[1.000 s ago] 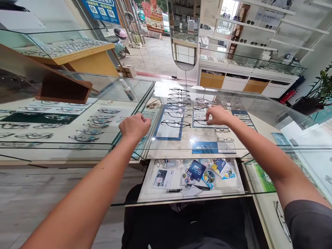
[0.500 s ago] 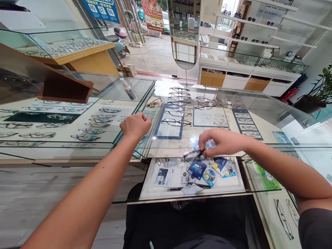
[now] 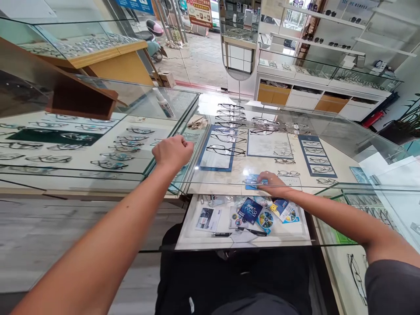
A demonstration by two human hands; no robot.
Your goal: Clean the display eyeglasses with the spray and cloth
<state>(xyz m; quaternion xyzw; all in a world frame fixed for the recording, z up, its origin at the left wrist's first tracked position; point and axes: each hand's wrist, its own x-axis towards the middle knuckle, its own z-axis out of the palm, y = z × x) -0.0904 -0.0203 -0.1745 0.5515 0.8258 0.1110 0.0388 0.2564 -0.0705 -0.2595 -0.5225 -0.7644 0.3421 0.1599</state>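
My left hand [image 3: 173,153] is curled into a fist above the glass display case, near the joint between two cases; I see nothing in it. Reaching over the open drawer [image 3: 188,238], my right hand [image 3: 271,183] has its fingers closed low at the near side of the display. A thin pair of eyeglasses [image 3: 248,181] appears to be in its fingertips, partly hidden and faint against a blue card [image 3: 252,185]. Rows of eyeglasses [image 3: 225,150] lie beyond it. In the drawer are a dark blue packet [image 3: 250,211], several cards and a black pen [image 3: 221,235].
Glass cases with more eyeglasses [image 3: 48,159] extend to the left. A brown wooden box [image 3: 83,103] stands on the left case. A folded cloth [image 3: 197,122] and a white bottle [image 3: 164,103] lie near the cases' joint. A tall mirror [image 3: 241,43] stands beyond.
My right hand has moved forward and down from above the drawer to the blue card, carrying the eyeglasses. My left fist stays nearly in place. The view has shifted slightly.
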